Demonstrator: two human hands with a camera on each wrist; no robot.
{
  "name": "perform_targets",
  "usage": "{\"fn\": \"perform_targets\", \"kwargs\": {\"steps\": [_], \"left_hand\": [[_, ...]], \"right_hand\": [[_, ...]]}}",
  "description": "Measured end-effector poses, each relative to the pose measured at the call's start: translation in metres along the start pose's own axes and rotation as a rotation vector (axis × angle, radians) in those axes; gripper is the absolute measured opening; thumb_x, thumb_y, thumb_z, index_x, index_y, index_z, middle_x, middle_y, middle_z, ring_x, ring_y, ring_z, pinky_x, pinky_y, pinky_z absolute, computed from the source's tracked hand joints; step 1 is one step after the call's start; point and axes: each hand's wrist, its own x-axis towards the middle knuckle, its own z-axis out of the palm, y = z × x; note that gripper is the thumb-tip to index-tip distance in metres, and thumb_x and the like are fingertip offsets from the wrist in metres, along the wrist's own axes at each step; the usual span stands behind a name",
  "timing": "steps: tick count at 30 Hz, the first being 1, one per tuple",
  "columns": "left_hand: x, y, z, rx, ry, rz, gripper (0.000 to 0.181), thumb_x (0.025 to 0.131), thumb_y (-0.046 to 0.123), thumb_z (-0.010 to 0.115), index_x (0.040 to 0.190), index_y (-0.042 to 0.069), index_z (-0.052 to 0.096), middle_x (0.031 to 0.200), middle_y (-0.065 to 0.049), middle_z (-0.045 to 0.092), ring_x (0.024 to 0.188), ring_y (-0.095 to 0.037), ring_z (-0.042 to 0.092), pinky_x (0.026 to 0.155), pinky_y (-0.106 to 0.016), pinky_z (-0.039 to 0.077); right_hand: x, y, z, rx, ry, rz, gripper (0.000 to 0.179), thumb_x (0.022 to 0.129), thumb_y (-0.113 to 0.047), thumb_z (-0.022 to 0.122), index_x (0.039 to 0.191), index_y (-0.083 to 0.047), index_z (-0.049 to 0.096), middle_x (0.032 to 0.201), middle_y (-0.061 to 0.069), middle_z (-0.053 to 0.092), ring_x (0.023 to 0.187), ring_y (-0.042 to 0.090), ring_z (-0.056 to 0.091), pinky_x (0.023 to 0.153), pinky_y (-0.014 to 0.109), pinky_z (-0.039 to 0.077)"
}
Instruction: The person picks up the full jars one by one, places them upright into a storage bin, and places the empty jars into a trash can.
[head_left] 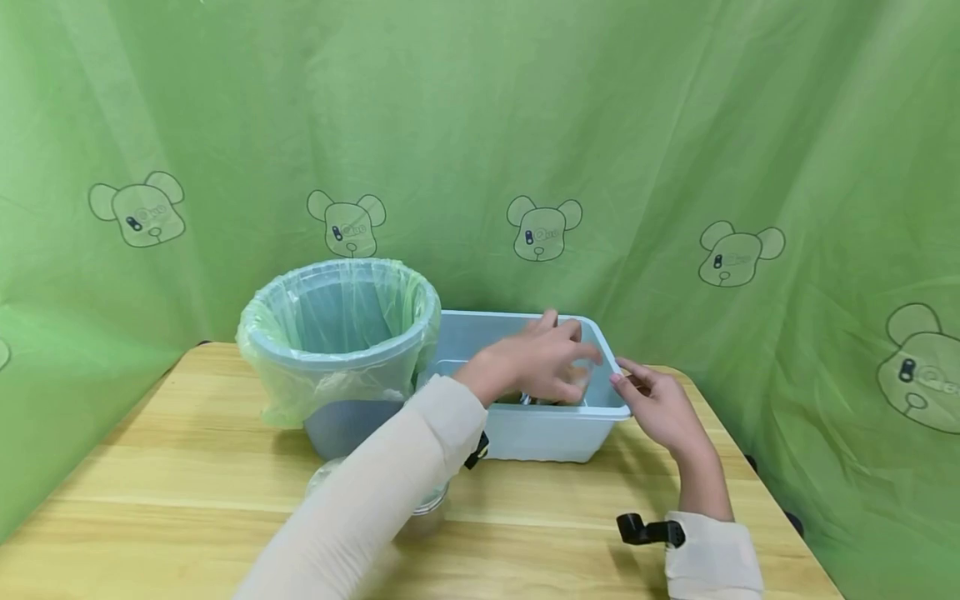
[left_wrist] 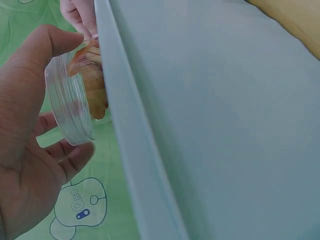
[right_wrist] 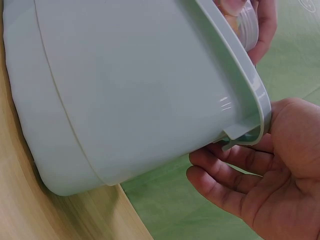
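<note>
My left hand (head_left: 543,358) reaches down over the pale blue plastic basin (head_left: 547,433). It grips a clear plastic jar (left_wrist: 70,107) by the side, thumb at one edge and fingers around the other. Orange-brown pieces (left_wrist: 92,82) show in the jar; their kind is unclear. At the basin's right end, my right hand (head_left: 663,408) holds the rim, its thumb on top and fingers (right_wrist: 220,192) curled beneath. Dark and shiny items (head_left: 525,398) in the basin are mostly hidden behind the left hand.
Left of the basin stands a blue-grey trash bin (head_left: 352,425) with a pale green liner (head_left: 300,387) folded over its rim. Partly behind the left sleeve, a clear container (head_left: 427,518) stands on the wooden table (head_left: 165,483). A green curtain (head_left: 450,125) hangs behind.
</note>
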Motion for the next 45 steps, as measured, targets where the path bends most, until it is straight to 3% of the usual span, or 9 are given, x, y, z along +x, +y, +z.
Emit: {"fn": "perform_targets", "kwargs": {"steps": [19,32,39,45], "left_hand": [[0.006,-0.001,0.01,0.003,0.011,-0.086,0.057,0.094,0.038,0.06,0.15,0.032,0.052,0.117,0.006,0.047,0.101,-0.019,0.034,0.083,-0.028,0.028],[0.005,0.002,0.007,0.04,-0.008,-0.094,0.058,0.097,0.039,0.058,0.153,0.033,0.048,0.136,0.003,0.047,0.107,-0.018,0.034,0.089,-0.029,0.031],[0.004,0.005,0.002,0.122,0.003,-0.084,0.054,0.099,0.041,0.058,0.152,0.034,0.049,0.145,0.001,0.046,0.115,-0.019,0.037,0.097,-0.033,0.035],[-0.004,0.008,-0.006,0.119,0.012,-0.093,0.05,0.103,0.043,0.054,0.152,0.035,0.049,0.152,-0.002,0.046,0.126,-0.022,0.039,0.106,-0.04,0.035]], "right_hand": [[0.001,0.0,0.002,0.008,0.016,-0.032,0.06,0.109,-0.039,0.05,0.152,0.002,0.044,0.118,0.026,0.067,0.096,0.031,0.063,0.067,0.028,0.053],[0.0,-0.001,0.001,-0.007,0.008,-0.013,0.062,0.109,-0.042,0.048,0.153,0.001,0.042,0.121,0.026,0.066,0.097,0.031,0.062,0.068,0.029,0.053],[0.0,-0.001,0.001,-0.008,0.013,-0.015,0.062,0.109,-0.042,0.048,0.153,0.001,0.042,0.121,0.026,0.066,0.095,0.028,0.061,0.067,0.028,0.052],[0.001,-0.001,0.001,-0.002,0.006,-0.011,0.061,0.109,-0.041,0.048,0.153,0.001,0.042,0.12,0.025,0.066,0.088,0.022,0.059,0.066,0.029,0.052]]}}
